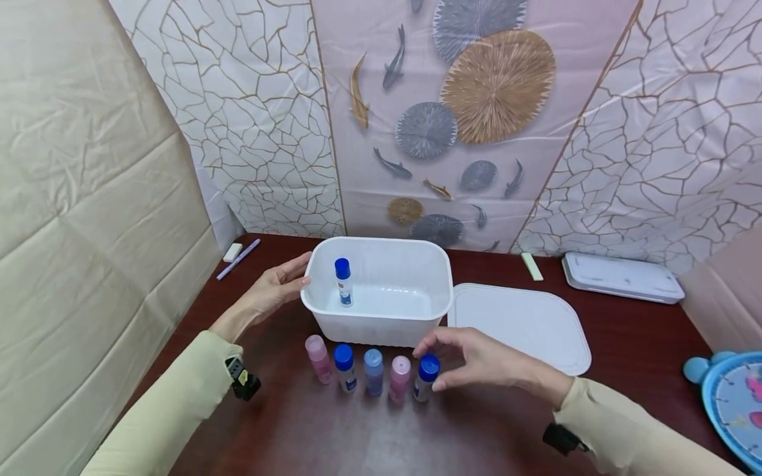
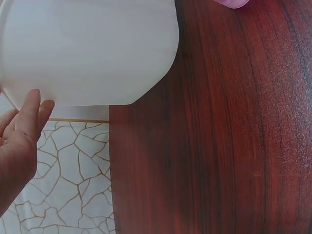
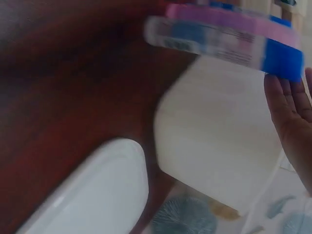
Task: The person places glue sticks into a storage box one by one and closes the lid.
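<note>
A white plastic container [image 1: 381, 327] stands on the table with one blue-capped glue stick [image 1: 344, 291] upright inside it, near its left end. My left hand [image 1: 275, 287] touches the container's left end with fairly straight fingers at the rim; in the left wrist view those fingertips meet the outer wall. In front of the container, several glue sticks with pink, light blue and dark blue caps stand in a row. My right hand [image 1: 476, 360] pinches the blue cap of the rightmost glue stick [image 1: 424, 383] between thumb and fingers. That cap blurs in the right wrist view.
A white lid [image 1: 524, 324] lies flat right of the container. Farther back are a pale green strip [image 1: 532, 266] and a white case [image 1: 622, 276]. An eraser [image 1: 233, 252] and a pen [image 1: 238, 260] lie back left. A blue round clock [image 1: 735, 403] sits at the right edge.
</note>
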The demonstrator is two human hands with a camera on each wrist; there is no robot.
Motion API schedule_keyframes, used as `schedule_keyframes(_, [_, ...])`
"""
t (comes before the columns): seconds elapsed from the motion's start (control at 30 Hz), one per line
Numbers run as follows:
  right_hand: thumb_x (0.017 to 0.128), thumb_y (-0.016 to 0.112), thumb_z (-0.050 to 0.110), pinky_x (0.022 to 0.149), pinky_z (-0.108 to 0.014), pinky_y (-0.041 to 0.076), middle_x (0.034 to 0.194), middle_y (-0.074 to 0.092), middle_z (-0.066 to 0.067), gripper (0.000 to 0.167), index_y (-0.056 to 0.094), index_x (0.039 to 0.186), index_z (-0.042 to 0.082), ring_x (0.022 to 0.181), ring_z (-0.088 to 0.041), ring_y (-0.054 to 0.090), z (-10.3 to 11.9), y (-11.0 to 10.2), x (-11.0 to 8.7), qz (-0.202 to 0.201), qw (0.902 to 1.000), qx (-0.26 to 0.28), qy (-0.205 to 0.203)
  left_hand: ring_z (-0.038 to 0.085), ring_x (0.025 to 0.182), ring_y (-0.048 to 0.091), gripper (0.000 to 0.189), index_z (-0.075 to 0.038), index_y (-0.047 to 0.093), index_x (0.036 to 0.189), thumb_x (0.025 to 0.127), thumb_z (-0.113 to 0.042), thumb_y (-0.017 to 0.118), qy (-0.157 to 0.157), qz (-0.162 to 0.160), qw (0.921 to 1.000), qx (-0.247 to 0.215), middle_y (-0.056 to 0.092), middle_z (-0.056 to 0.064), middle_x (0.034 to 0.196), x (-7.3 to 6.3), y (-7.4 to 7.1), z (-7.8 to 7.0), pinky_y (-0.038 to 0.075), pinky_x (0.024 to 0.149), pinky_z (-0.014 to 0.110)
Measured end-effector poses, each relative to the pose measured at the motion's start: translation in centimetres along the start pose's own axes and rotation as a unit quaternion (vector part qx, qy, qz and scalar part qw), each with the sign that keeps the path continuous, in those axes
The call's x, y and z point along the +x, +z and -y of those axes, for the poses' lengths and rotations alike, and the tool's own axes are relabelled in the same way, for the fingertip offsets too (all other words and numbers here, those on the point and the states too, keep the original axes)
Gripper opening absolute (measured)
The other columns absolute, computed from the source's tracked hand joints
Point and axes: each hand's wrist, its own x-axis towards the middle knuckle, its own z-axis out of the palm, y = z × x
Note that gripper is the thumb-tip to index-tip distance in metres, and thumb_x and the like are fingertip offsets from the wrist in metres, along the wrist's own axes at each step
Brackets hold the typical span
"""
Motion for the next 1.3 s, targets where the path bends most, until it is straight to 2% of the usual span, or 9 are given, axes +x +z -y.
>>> schedule_keyframes(0.17, [0.084,0.071,0.015,0.087,-0.027,0.054,0.106,0.064,-0.011,0.031,0.062,0.111,0.003,0.092,-0.010,0.062,-0.9,0.5,-0.1,-0.009,0.9990,-0.044,0.001,0.032,0.134,0.038,0.067,-0.014,0.024,0.150,0.093,-0.017,0.059,-0.001,-0.004,1.0000,0.005,0.027,0.012,0.153,-0.1,0.0,0.0,0.040,0.103,0.042])
schedule_keyframes(0.33, [0.084,0.070,0.016,0.079,-0.023,0.055,0.100,0.068,-0.007,0.027,0.066,0.108,0.004,0.088,-0.004,0.061,-0.5,-1.1,-0.2,-0.042,0.9949,-0.090,-0.020,0.031,0.134,0.038,0.067,-0.016,0.025,0.150,0.093,-0.018,0.060,-0.006,-0.006,0.9999,0.012,0.029,0.011,0.153,-0.2,0.0,-0.1,0.040,0.103,0.043])
schedule_keyframes(0.43, [0.084,0.070,0.011,0.076,-0.023,0.055,0.098,0.070,-0.007,0.025,0.067,0.108,0.002,0.087,-0.005,0.062,1.2,-3.4,0.0,-0.081,0.9903,-0.101,-0.052,0.031,0.135,0.037,0.066,-0.015,0.025,0.150,0.094,-0.017,0.058,-0.005,-0.003,0.9999,0.012,0.028,0.011,0.153,-0.2,-0.1,-0.1,0.039,0.104,0.043])
schedule_keyframes(0.53, [0.085,0.068,0.006,0.075,-0.025,0.056,0.099,0.071,-0.006,0.027,0.064,0.109,-0.004,0.087,-0.008,0.065,4.0,-6.0,0.8,-0.120,0.9885,-0.067,-0.062,0.030,0.135,0.037,0.064,-0.015,0.026,0.150,0.094,-0.015,0.058,-0.006,-0.004,0.9999,0.008,0.029,0.011,0.153,-0.2,0.0,-0.2,0.038,0.105,0.043])
schedule_keyframes(0.7, [0.087,0.064,0.001,0.078,-0.027,0.056,0.105,0.070,-0.006,0.030,0.060,0.116,-0.008,0.089,-0.010,0.066,7.0,-8.2,4.4,-0.191,0.9802,-0.014,-0.051,0.031,0.135,0.038,0.066,-0.015,0.026,0.150,0.093,-0.017,0.059,-0.007,-0.004,1.0000,0.003,0.029,0.011,0.153,-0.2,-0.1,-0.2,0.040,0.103,0.041])
schedule_keyframes(0.87, [0.086,0.066,0.002,0.083,-0.026,0.055,0.110,0.066,-0.019,0.031,0.061,0.116,-0.004,0.092,-0.012,0.065,5.6,-6.2,10.1,-0.233,0.9724,-0.002,-0.017,0.032,0.134,0.038,0.065,-0.015,0.026,0.150,0.094,-0.016,0.059,-0.007,-0.004,1.0000,0.004,0.029,0.011,0.153,-0.2,-0.1,0.1,0.038,0.105,0.045])
schedule_keyframes(1.0, [0.084,0.069,0.005,0.084,-0.027,0.055,0.107,0.067,-0.017,0.032,0.063,0.115,-0.001,0.094,-0.019,0.065,3.2,-3.6,13.7,-0.225,0.9735,-0.026,0.030,0.031,0.135,0.037,0.065,-0.014,0.025,0.150,0.094,-0.015,0.058,0.001,0.000,1.0000,0.001,0.029,0.011,0.153,-0.1,-0.1,0.2,0.039,0.104,0.043])
schedule_keyframes(1.13, [0.085,0.068,0.006,0.087,-0.028,0.054,0.108,0.068,-0.015,0.030,0.064,0.114,-0.002,0.100,-0.024,0.065,1.3,-1.6,15.8,-0.192,0.9782,-0.054,0.058,0.030,0.137,0.035,0.064,-0.012,0.024,0.150,0.094,-0.013,0.056,0.012,0.010,0.9998,-0.011,0.028,0.010,0.153,0.0,0.0,0.2,0.043,0.101,0.037])
schedule_keyframes(1.3, [0.084,0.068,0.003,0.088,-0.028,0.053,0.110,0.068,-0.015,0.028,0.065,0.111,0.000,0.103,-0.023,0.065,0.3,-0.1,17.2,-0.162,0.9813,-0.068,0.080,0.030,0.136,0.035,0.063,-0.010,0.024,0.150,0.095,-0.010,0.054,0.016,0.014,0.9997,-0.015,0.028,0.011,0.153,-0.2,-0.1,0.1,0.041,0.103,0.041])
